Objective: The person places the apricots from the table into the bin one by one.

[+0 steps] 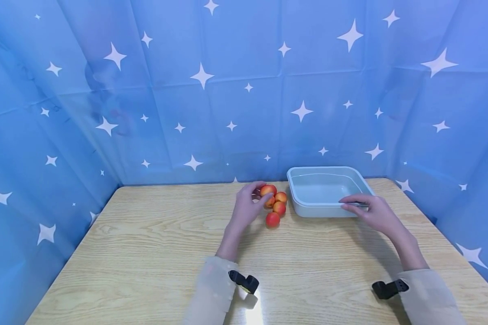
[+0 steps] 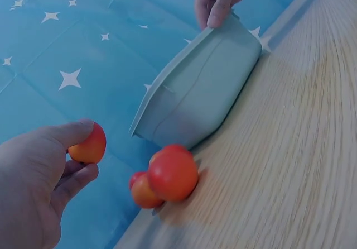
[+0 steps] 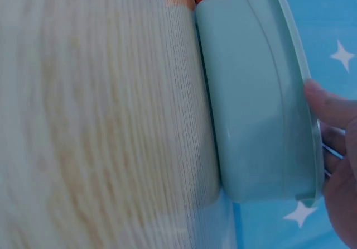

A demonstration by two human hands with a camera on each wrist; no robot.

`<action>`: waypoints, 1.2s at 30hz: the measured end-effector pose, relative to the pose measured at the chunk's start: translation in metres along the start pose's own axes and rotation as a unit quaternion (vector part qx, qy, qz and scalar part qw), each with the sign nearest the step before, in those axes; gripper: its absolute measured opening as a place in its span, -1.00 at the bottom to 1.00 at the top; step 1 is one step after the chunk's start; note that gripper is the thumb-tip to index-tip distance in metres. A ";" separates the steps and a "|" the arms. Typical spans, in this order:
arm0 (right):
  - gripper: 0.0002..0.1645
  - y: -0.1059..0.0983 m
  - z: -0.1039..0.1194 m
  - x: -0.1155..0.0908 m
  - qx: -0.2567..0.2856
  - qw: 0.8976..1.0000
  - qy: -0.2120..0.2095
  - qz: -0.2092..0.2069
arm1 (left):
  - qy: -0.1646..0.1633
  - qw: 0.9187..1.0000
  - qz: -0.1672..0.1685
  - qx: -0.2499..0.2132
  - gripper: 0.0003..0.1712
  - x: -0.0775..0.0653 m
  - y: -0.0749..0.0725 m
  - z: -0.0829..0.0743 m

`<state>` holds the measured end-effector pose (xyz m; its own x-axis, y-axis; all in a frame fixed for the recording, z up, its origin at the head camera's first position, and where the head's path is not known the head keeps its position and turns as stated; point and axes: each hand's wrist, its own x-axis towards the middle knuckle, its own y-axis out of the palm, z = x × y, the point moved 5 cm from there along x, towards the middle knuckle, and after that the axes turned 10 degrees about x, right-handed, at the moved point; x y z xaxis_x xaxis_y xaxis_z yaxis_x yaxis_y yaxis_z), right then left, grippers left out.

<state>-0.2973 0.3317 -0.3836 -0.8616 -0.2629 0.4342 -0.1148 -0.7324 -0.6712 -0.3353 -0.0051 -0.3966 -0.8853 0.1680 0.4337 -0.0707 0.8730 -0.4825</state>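
My left hand [image 1: 248,205] pinches a small red-orange apple [image 2: 89,144] between thumb and fingertips, raised off the table. Just beyond it, several similar apples [image 1: 279,208] lie in a loose cluster on the wood, left of a pale blue-green plastic tub [image 1: 317,211]. The tub stands upright, and the part of its inside that shows holds nothing. My right hand [image 1: 374,212] grips the tub's near right rim, with the thumb on the outer side in the right wrist view and the fingers partly hidden behind the rim [image 3: 298,53].
A light wood table [image 1: 154,253] carries everything. Blue cloth [image 1: 227,104] with white stars hangs close behind the tub and along both sides. Each sleeved wrist wears a small black camera [image 1: 244,282].
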 end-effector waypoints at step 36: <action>-0.84 0.001 0.003 0.001 -0.007 1.000 -0.014 0.000 | 0.047 0.998 -0.022 -0.023 -0.59 0.006 0.056 -0.044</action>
<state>-0.2966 0.3286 -0.3821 -0.8469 -0.2807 0.4517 -0.1223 -0.7238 -0.6791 -0.3245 0.0650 -0.3872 -0.8343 0.1689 0.5248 -0.0863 0.9001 -0.4270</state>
